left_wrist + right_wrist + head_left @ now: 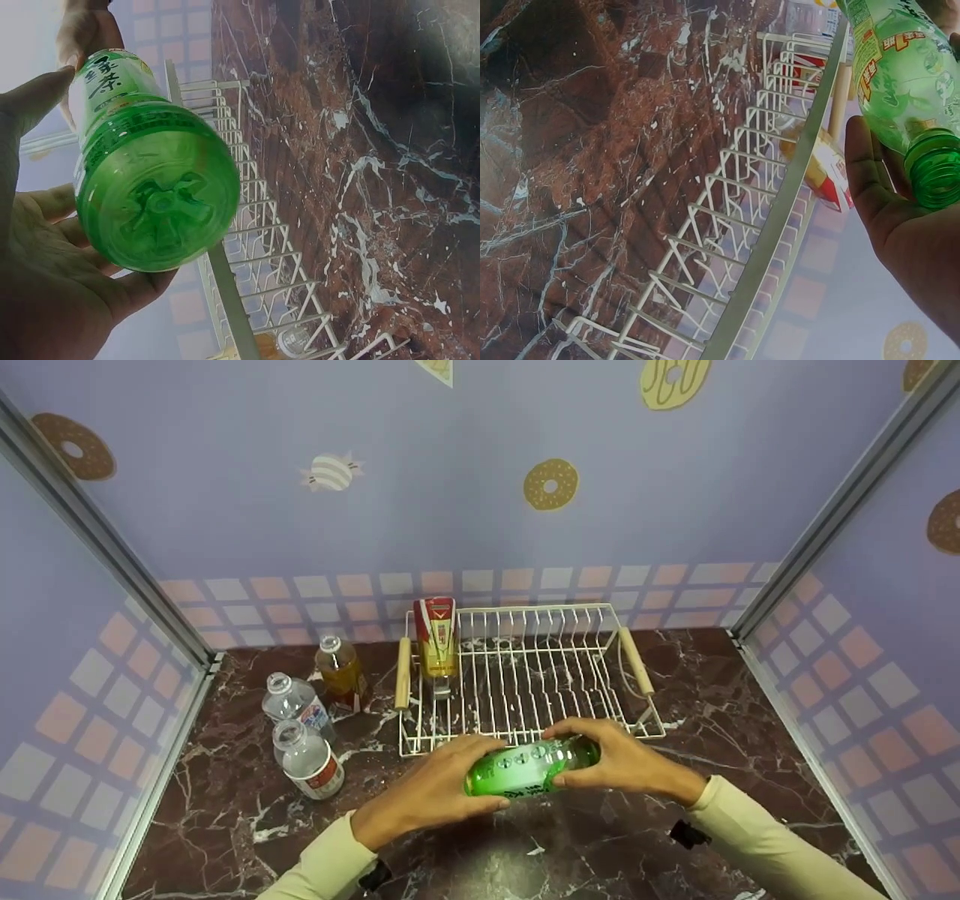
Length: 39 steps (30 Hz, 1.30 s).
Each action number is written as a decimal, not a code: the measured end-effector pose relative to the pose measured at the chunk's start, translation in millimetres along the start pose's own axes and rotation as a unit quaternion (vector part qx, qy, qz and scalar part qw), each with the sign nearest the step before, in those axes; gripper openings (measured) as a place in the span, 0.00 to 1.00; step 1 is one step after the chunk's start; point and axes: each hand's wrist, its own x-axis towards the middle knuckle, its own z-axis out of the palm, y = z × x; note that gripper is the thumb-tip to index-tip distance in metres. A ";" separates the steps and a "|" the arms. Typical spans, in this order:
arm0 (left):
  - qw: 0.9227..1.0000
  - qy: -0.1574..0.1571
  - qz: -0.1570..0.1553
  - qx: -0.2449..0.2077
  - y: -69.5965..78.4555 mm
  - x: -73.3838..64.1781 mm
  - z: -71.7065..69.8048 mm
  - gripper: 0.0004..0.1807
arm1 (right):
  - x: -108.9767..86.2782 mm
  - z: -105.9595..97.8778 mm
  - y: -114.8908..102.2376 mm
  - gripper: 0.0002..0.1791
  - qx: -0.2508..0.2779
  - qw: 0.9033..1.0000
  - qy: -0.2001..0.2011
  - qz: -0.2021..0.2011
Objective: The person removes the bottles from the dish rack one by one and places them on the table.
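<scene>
A green plastic tea bottle (521, 771) lies nearly level between both hands, in front of the rack. My left hand (435, 786) holds its base end, thumb on one side and fingers on the other. My right hand (626, 759) grips the neck end. In the left wrist view the moulded base of the bottle (161, 199) faces the camera; in the right wrist view its open, capless neck (934, 169) shows. Behind the hands stands a white wire rack (525, 660) with wooden handles. A bottle with a red and yellow label (437, 637) leans neck down in its left end.
Left of the rack stand three capless bottles: an amber one (343, 675), a clear one with a blue label (298, 705) and a clear one with a red label (309, 761). The dark marbled counter (720, 787) is bounded by patterned panels at the back and sides.
</scene>
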 end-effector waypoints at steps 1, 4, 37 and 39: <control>1.000 -0.005 -0.003 -0.001 -0.1 -0.1 0.8 0.42 | 0.1 1.0 -0.1 0.33 -0.001 1.000 0.000 -0.003; 1.000 -0.017 -0.008 -0.006 -1.1 -0.4 3.7 0.41 | 0.1 4.1 -0.1 0.32 0.000 1.000 -0.002 -0.014; 0.996 0.023 -0.051 -0.071 -28.0 -40.9 25.5 0.36 | -1.9 5.7 -3.7 0.28 -0.023 0.997 -0.025 -0.064; 0.995 0.041 -0.058 -0.073 -32.1 -46.9 24.2 0.37 | -3.4 3.5 -1.6 0.26 -0.026 0.997 -0.014 -0.065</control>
